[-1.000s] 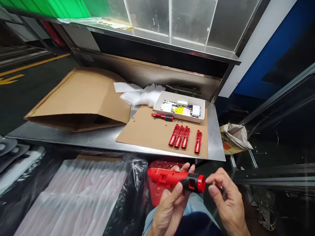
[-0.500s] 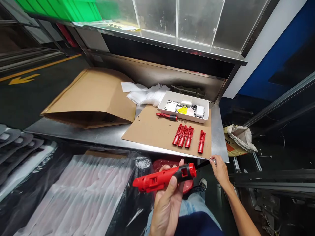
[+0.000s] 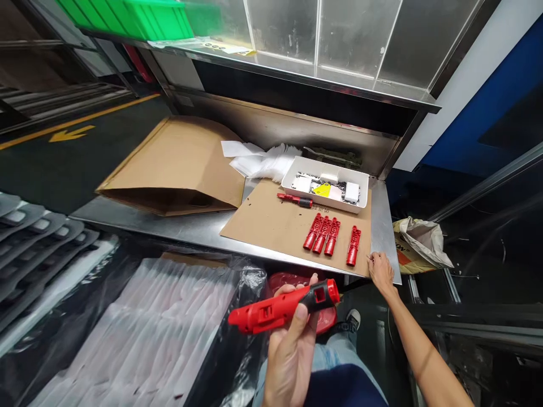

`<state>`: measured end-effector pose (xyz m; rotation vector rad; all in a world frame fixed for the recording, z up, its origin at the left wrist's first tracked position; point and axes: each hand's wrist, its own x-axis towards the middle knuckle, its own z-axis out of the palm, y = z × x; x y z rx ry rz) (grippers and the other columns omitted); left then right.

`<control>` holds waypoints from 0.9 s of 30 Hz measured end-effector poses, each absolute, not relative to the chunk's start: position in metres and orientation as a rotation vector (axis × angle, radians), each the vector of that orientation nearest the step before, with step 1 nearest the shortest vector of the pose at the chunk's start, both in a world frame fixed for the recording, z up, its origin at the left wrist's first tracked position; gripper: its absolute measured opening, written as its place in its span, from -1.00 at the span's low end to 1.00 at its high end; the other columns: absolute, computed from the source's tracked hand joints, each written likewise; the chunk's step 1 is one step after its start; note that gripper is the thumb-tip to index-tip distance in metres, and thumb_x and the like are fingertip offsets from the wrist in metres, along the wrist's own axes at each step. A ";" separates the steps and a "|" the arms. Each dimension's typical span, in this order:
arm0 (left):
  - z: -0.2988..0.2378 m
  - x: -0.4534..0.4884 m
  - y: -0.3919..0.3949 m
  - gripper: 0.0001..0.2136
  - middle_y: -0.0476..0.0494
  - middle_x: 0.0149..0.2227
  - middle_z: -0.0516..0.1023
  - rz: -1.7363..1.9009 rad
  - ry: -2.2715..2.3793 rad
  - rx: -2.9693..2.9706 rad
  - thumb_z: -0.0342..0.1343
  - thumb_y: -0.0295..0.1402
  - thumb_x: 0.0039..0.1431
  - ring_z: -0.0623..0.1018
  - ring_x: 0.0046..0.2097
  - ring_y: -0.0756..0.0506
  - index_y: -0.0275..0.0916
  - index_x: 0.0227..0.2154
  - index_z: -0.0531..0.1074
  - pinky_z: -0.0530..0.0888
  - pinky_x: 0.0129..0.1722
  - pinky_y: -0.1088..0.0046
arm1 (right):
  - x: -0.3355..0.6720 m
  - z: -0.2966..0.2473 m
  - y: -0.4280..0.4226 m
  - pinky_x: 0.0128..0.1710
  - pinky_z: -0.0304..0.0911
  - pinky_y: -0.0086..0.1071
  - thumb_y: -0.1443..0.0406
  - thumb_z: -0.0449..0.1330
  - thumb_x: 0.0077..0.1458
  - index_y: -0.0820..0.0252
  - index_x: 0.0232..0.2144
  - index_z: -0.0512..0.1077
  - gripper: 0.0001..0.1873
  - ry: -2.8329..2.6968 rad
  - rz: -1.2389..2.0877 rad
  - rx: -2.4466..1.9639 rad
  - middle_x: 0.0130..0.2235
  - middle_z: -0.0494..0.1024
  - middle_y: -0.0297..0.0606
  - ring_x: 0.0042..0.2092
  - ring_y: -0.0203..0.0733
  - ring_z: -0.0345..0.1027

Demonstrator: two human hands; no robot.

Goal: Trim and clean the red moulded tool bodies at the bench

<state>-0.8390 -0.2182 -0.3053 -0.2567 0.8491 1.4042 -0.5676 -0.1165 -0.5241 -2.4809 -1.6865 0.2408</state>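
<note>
My left hand (image 3: 292, 345) is wrapped round a red plastic housing (image 3: 265, 311) with a black grip section and a square opening near its round right end. It is held nearly level in front of the bench. My right hand (image 3: 380, 270) is at the bench's front right edge, beside the corner of a cardboard sheet (image 3: 263, 220). Its fingers are curled, and what they hold, if anything, is hidden. Several smaller red plastic parts (image 3: 326, 234) lie side by side on the cardboard, with a single red part (image 3: 353, 246) to their right. A red-and-black piece (image 3: 294, 199) lies behind them.
A white tray (image 3: 288, 183) with small dark pieces and white blocks stands at the back. Left of it are white sheets (image 3: 271, 161) and a large brown paper bag (image 3: 182, 169). White-wrapped rows (image 3: 139, 333) fill a black-lined container at lower left. An open sack (image 3: 419, 243) stands right.
My right hand has moved up from just below the bench edge onto its corner; the small shiny thing at its fingers no longer shows. The view has shifted slightly. My left hand keeps the housing.
</note>
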 end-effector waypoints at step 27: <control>-0.327 -0.836 -0.227 -0.63 0.07 0.18 0.40 1.360 0.791 0.282 0.39 -0.44 0.00 0.41 0.22 -0.28 0.04 -0.19 0.42 0.41 0.21 0.17 | -0.607 -0.407 -0.182 -0.18 0.36 -0.25 -0.03 0.08 0.20 0.20 -0.30 0.52 -0.56 -1.220 0.599 -1.868 -0.07 0.42 -0.10 -0.07 -0.07 0.37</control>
